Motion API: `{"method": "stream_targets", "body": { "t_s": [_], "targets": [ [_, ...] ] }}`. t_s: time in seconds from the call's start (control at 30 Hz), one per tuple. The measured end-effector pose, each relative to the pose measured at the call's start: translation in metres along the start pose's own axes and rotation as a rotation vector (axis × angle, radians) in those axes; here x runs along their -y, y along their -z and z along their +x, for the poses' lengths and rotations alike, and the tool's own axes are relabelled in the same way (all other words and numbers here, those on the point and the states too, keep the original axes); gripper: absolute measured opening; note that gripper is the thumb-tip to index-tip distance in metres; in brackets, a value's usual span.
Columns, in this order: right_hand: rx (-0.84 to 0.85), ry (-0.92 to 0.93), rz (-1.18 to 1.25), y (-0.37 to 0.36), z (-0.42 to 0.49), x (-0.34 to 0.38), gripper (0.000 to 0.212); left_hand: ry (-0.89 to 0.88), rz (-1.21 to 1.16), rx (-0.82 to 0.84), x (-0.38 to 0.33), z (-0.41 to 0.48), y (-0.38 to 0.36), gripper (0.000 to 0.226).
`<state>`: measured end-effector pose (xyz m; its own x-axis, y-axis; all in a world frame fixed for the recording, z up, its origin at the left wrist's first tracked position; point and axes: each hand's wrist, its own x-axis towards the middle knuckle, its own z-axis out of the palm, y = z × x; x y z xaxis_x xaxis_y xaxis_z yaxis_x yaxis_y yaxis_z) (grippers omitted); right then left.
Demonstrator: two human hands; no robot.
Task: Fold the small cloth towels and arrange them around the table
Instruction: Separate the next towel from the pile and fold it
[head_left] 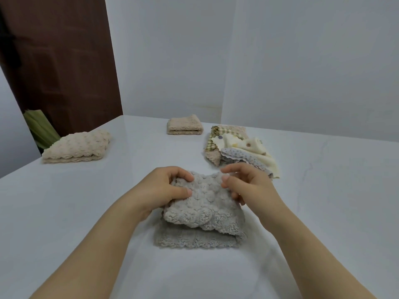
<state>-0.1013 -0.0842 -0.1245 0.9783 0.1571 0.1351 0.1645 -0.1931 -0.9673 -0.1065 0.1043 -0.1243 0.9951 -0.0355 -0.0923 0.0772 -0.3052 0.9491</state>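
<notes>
While the grey towel (198, 214) lies half doubled on the table (86, 212) right in front of the person, far half raised over the near half, both hands hold its far edge, likely to square the fold: left hand (159, 190) pinches the left corner, thumb on top, fingers curled over; right hand (248, 186) grips the right corner, thumb on the pile, fingers curled under. Left beige towel (77, 147) and back beige towel (184, 126) sit folded, well apart, seemingly placed. Unfolded pile (237, 152) lies just beyond the right hand

Bare forearms (101, 247), bare left grip (164, 188), right grip (250, 187)
</notes>
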Motion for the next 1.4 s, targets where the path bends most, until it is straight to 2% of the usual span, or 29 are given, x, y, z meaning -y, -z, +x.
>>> {"method": "stream_targets", "body": {
  "t_s": [0.17, 0.27, 0.33, 0.37, 0.43, 0.53, 0.63, 0.83, 1.03, 1.13, 1.23, 1.27, 1.4],
  "targets": [
    [0.093, 0.053, -0.197, -0.006, -0.002, -0.005, 0.011, 0.018, 0.265, 0.051, 0.003, -0.001, 0.007, 0.018],
    [-0.03, 0.195, -0.291, -0.006, -0.003, -0.005, 0.018, -0.091, 0.53, -0.18, 0.003, 0.001, 0.01, 0.023],
    [-0.08, 0.278, -0.408, -0.007, -0.004, -0.004, 0.02, -0.211, 0.529, -0.316, 0.001, -0.003, 0.005, 0.032],
    [-0.056, 0.292, -0.5, -0.008, -0.003, -0.005, 0.024, -0.272, 0.556, -0.301, 0.0, -0.005, 0.0, 0.037],
    [0.066, 0.261, -0.745, -0.012, -0.001, -0.011, 0.04, -0.306, 0.767, -0.144, 0.006, -0.006, -0.014, 0.049],
    [0.229, 0.171, -0.936, -0.016, 0.001, -0.021, 0.052, -0.189, 1.005, 0.054, 0.021, -0.004, -0.024, 0.057],
    [0.278, 0.148, -0.982, -0.018, -0.001, -0.026, 0.054, -0.14, 1.021, 0.089, 0.028, -0.005, -0.023, 0.056],
    [0.32, 0.1, -1.025, -0.021, -0.003, -0.031, 0.054, -0.162, 1.07, 0.084, 0.034, -0.008, -0.022, 0.054],
    [0.297, 0.098, -1.053, -0.024, -0.006, -0.034, 0.053, -0.22, 1.006, 0.002, 0.04, -0.008, -0.024, 0.052],
    [0.216, 0.118, -0.965, -0.023, -0.009, -0.038, 0.056, -0.206, 0.956, -0.129, 0.045, -0.01, -0.025, 0.061],
    [0.041, 0.078, -0.864, -0.022, -0.013, -0.04, 0.073, -0.087, 0.925, -0.253, 0.047, -0.011, -0.025, 0.074],
    [-0.02, 0.042, -0.829, -0.021, -0.013, -0.04, 0.074, -0.069, 0.917, -0.276, 0.046, -0.013, -0.025, 0.079],
    [-0.129, -0.052, -0.85, -0.022, -0.02, -0.039, 0.05, -0.06, 0.89, -0.364, 0.039, -0.021, -0.029, 0.085]
  ]
}}
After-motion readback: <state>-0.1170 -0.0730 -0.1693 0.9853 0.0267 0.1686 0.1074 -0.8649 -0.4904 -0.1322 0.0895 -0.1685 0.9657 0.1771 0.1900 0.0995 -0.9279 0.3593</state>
